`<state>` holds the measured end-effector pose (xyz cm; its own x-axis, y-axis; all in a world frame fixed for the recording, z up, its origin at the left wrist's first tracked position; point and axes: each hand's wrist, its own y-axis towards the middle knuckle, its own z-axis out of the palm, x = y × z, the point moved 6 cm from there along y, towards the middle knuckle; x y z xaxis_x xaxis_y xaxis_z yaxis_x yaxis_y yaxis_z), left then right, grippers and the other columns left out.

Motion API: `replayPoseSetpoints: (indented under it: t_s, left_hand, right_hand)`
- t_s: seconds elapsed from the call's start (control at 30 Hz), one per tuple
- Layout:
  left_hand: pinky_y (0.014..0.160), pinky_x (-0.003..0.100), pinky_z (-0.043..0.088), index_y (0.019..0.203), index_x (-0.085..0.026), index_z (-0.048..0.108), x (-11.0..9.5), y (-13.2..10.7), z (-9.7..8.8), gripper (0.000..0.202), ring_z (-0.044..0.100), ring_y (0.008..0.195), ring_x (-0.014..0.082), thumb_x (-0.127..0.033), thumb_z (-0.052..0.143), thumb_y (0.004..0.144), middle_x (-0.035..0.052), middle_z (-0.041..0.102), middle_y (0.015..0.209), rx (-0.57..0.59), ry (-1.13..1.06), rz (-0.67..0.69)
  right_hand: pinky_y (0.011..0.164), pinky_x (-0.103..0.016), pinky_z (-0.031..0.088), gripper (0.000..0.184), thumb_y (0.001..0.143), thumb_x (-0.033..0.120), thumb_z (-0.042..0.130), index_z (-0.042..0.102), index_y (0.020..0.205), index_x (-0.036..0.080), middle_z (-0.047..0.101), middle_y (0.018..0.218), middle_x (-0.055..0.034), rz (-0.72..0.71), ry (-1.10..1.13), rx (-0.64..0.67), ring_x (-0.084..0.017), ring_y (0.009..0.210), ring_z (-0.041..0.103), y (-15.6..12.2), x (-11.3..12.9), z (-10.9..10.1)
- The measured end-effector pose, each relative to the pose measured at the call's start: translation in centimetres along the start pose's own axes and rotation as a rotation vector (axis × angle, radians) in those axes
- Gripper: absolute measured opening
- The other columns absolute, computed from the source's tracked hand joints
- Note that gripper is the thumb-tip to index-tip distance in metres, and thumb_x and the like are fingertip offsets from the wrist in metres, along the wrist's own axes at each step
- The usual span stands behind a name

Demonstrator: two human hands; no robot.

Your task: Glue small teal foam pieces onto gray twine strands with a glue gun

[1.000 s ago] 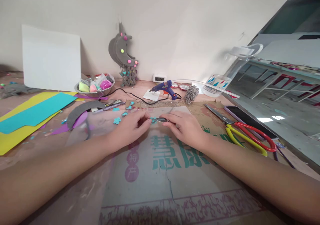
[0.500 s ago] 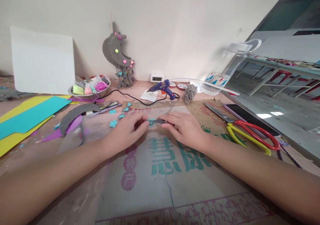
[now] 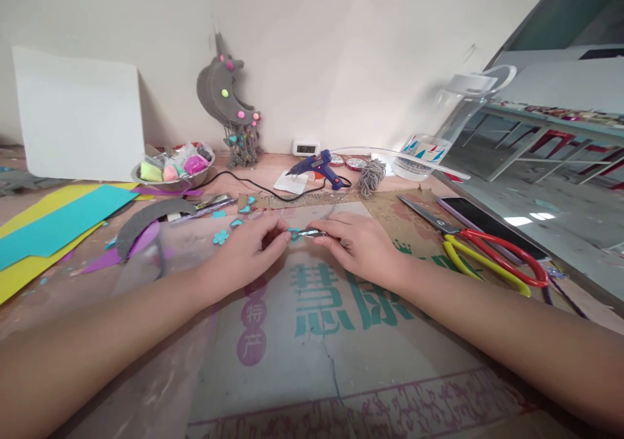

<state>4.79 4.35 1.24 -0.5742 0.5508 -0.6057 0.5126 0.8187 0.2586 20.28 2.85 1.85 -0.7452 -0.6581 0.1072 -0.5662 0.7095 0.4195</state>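
Note:
My left hand and my right hand meet over a flattened cardboard sheet with green print. Between their fingertips sits a small teal foam flower. My left hand pinches the flower. My right hand pinches a thin dark metal tool whose tip touches the flower. More teal cutouts, a flower and hearts, lie just left of my left hand.
Red and yellow scissors and a phone lie at the right. A blue glue gun, grey yarn, a bowl of coloured clay, a grey felt moon and teal and yellow sheets stand behind and left.
Both hands stay pinched together on the flower and tool; only the camera has shifted slightly.

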Motion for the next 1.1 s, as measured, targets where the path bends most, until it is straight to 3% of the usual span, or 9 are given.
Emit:
replayPoseSetpoints:
  t_s: [0.63,1.1]
  left_hand:
    - [0.057,0.025,0.035,0.071,-0.019,0.043,0.03,0.13,-0.10,0.020,0.047,0.063,0.0134,-0.030,0.037,0.087,-0.0015,0.050,0.065,0.013,-0.047,-0.047]
    - [0.056,0.025,0.034,0.071,-0.019,0.044,-0.21,0.08,-0.19,0.018,0.047,0.062,0.0129,-0.029,0.039,0.085,-0.0017,0.049,0.066,0.003,-0.053,-0.021]
  right_hand:
    - [0.072,-0.029,0.043,0.033,0.089,0.036,0.043,0.060,0.111,0.019,0.066,0.093,-0.0074,0.045,0.056,-0.073,-0.017,0.083,0.059,-0.04,0.11,-0.76]
    - [0.071,-0.029,0.042,0.032,0.090,0.035,0.041,0.059,0.110,0.018,0.065,0.091,-0.0078,-0.015,0.023,-0.089,-0.018,0.082,0.058,0.00,0.37,-0.79]
